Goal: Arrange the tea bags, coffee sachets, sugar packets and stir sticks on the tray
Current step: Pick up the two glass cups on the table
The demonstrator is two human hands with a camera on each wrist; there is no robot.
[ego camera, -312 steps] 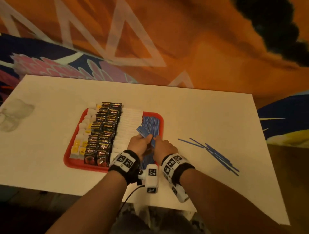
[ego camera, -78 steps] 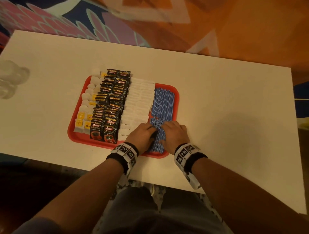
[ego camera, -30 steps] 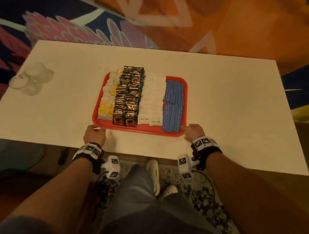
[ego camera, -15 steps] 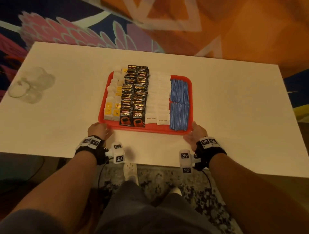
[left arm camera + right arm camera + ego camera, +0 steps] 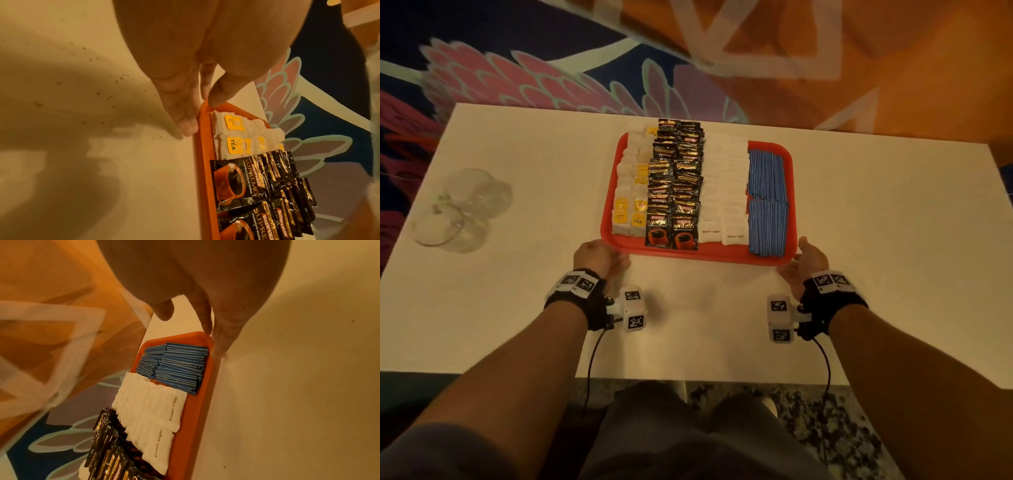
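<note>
A patterned carpet in orange, navy and pink lies beyond the pale worktop [image 5: 876,240]. On it sits the red tray [image 5: 709,254], filled in neat columns: tea bags [image 5: 631,192] at the left, then black coffee sachets [image 5: 676,192], white sugar packets [image 5: 726,185] and blue stir sticks [image 5: 768,202] at the right. The left hand [image 5: 599,255] has straight fingers against the tray's near left corner with the thumb tip resting on the rim; the right hand [image 5: 803,262] is spread, fingers along the near right corner. A clear glass item [image 5: 460,209] stands well apart to the left. The arranging looks done. An uneven shove or a tilted lift could slide the overlapped rows and scatter the loose sticks.
</note>
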